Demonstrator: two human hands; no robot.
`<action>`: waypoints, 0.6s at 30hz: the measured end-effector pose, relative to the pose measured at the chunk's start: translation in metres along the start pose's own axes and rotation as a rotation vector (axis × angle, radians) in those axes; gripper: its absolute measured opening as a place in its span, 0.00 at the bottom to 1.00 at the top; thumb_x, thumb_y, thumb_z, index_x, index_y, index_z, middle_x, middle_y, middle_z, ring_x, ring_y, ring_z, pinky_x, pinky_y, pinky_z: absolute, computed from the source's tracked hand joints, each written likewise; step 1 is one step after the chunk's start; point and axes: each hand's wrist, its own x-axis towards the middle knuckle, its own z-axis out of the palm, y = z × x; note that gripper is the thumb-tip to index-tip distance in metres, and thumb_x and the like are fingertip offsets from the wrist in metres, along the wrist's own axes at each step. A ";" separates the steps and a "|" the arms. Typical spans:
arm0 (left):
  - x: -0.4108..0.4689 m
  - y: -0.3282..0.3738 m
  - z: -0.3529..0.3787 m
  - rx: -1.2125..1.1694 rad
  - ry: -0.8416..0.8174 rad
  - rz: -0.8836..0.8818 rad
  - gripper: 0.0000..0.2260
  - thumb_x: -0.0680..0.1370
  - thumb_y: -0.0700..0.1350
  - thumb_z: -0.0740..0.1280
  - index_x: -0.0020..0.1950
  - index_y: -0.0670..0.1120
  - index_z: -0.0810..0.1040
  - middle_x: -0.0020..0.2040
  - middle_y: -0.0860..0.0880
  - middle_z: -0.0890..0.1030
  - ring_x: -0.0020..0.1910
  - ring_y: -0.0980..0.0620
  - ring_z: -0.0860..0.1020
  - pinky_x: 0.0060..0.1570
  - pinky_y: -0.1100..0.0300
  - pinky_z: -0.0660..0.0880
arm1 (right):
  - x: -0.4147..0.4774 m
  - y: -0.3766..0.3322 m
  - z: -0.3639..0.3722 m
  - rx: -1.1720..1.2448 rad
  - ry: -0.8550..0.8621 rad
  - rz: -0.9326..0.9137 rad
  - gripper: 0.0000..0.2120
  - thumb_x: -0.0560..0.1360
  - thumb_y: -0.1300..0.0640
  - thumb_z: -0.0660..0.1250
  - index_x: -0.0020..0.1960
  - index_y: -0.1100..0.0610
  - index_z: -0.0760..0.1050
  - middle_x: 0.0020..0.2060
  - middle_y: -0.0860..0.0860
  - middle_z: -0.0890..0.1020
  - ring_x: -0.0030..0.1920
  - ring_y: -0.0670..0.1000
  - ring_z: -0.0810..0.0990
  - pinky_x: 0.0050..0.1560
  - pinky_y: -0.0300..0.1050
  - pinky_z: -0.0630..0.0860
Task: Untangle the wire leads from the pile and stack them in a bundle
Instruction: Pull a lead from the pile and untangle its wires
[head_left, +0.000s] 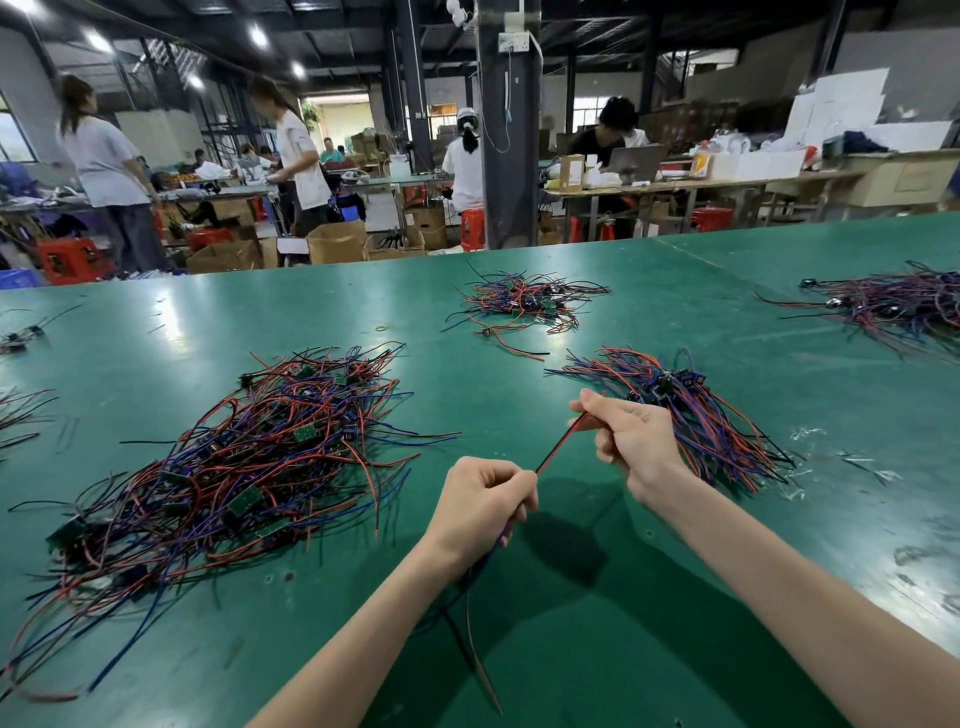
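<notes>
A big tangled pile (244, 462) of red, blue and black wire leads with small green boards lies on the green table (519, 322) at the left. A straighter bundle (696, 415) of the same leads lies at the right. My left hand (480, 501) and my right hand (631, 436) both grip one wire lead (558, 447), stretched taut between them above the table. Its loose ends hang down below my left hand. My right hand is just in front of the bundle.
A smaller pile of leads (524, 304) lies further back in the middle, another (893, 306) at the far right, and a few leads (21, 338) at the left edge. Plastic scraps (872, 473) lie right of the bundle. People work at benches behind the table.
</notes>
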 end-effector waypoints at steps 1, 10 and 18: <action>-0.001 0.001 0.002 -0.005 -0.016 0.017 0.12 0.67 0.44 0.63 0.22 0.48 0.75 0.20 0.52 0.70 0.17 0.54 0.65 0.20 0.67 0.62 | 0.000 0.002 -0.001 -0.073 0.010 -0.073 0.10 0.75 0.58 0.69 0.38 0.63 0.82 0.27 0.56 0.82 0.17 0.44 0.66 0.19 0.34 0.62; -0.003 0.002 0.001 -0.032 -0.034 0.075 0.13 0.68 0.43 0.63 0.23 0.48 0.75 0.20 0.51 0.70 0.17 0.53 0.65 0.20 0.67 0.62 | 0.003 0.005 -0.006 -0.544 0.031 -0.516 0.16 0.75 0.54 0.70 0.31 0.60 0.81 0.16 0.52 0.72 0.16 0.44 0.67 0.25 0.33 0.66; -0.002 0.003 0.002 -0.011 -0.057 0.074 0.13 0.69 0.44 0.64 0.23 0.48 0.75 0.20 0.52 0.70 0.17 0.54 0.65 0.20 0.67 0.62 | 0.007 -0.004 -0.005 0.170 -0.056 0.271 0.10 0.75 0.60 0.66 0.38 0.65 0.78 0.25 0.52 0.80 0.15 0.42 0.60 0.15 0.33 0.55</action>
